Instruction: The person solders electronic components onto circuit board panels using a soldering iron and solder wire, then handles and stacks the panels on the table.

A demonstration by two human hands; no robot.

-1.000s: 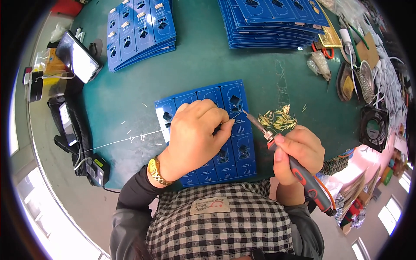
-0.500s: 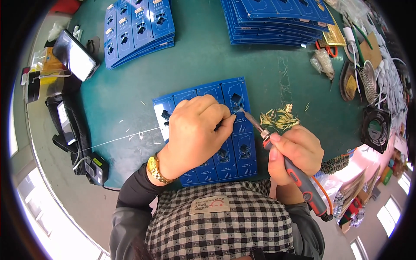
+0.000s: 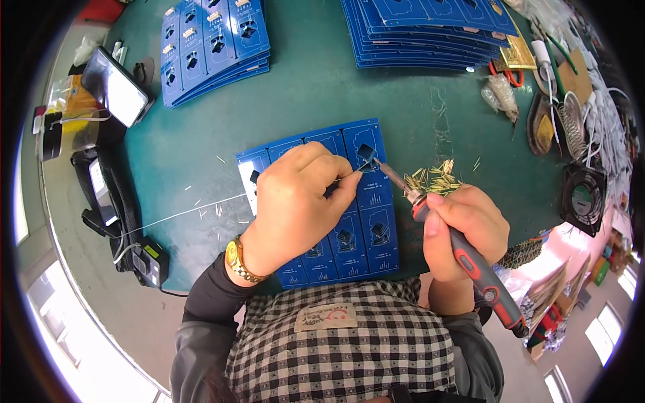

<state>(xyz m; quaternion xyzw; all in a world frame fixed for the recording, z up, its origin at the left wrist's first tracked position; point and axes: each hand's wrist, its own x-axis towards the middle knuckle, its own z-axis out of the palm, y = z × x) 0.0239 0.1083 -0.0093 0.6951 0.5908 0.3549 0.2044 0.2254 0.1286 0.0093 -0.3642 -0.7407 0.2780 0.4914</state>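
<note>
A blue circuit board panel (image 3: 371,196) lies on the green work surface in front of me, with black square parts on its sections. Over its upper middle, my left hand (image 3: 299,185) is closed in a pinch on a thin solder wire (image 3: 185,210), which trails off to the left. The short end of the wire points at the board's upper right section. My right hand (image 3: 467,232) grips a grey and red soldering iron (image 3: 485,279). The iron's tip is beside the black square part (image 3: 366,153) there; whether it touches is too small to tell.
Thin gold-coloured pins (image 3: 435,178) lie heaped right of the panel. Stacks of blue boards (image 3: 248,50) (image 3: 430,50) stand at the back. A phone (image 3: 115,86) and black strap (image 3: 124,195) are at left. A small fan (image 3: 583,200) and metal coil (image 3: 572,121) sit at right.
My right hand and the soldering iron's handle have shifted right and slightly down, the tip a little up. My left hand has moved slightly left, still pinching the solder wire.
</note>
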